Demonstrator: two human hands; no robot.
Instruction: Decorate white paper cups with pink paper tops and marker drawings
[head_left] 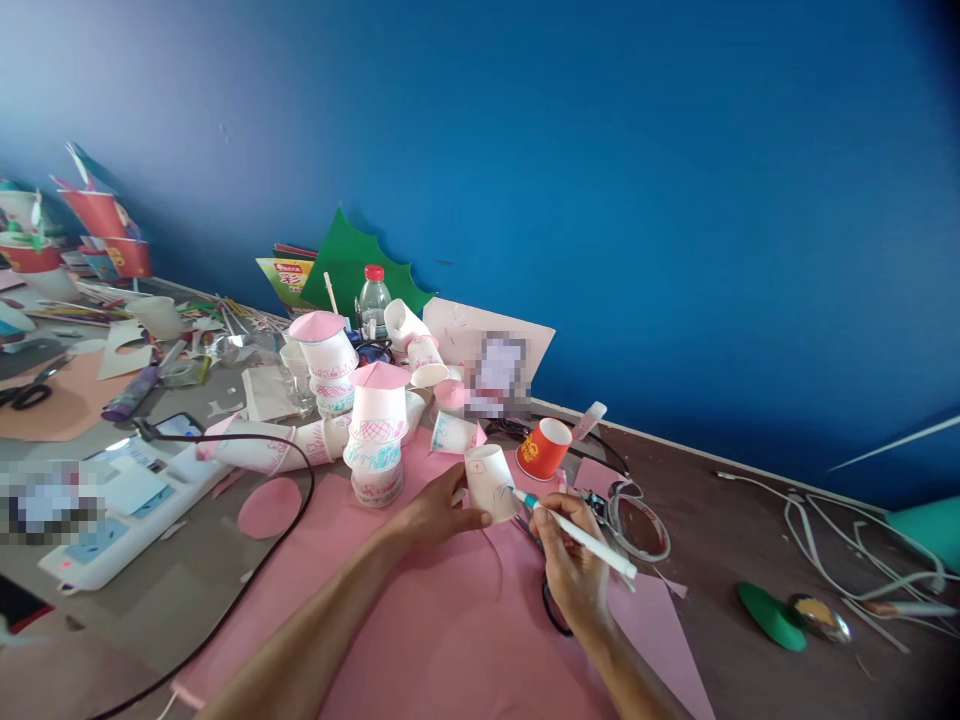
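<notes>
My left hand (437,513) grips a white paper cup (489,480) by its left side and lower edge, above pink paper (427,620). A marker (585,537) with a white body and teal tip is pinched in my right hand (574,565); the tip meets the cup's right side, where faint marks show. Just left of my left hand stands a stack of decorated cups (377,430) topped by a pink paper cone. A second coned stack (328,360) is behind it. The red cup (543,449) stands upright behind my right hand.
A power strip (124,520) and black cable (281,540) lie on the left. Scissors (31,392) rest farther left. At the back are a bottle (374,300) and green paper (349,260). Tape roll (640,520), white cables (817,545) and a green disc (770,616) lie right.
</notes>
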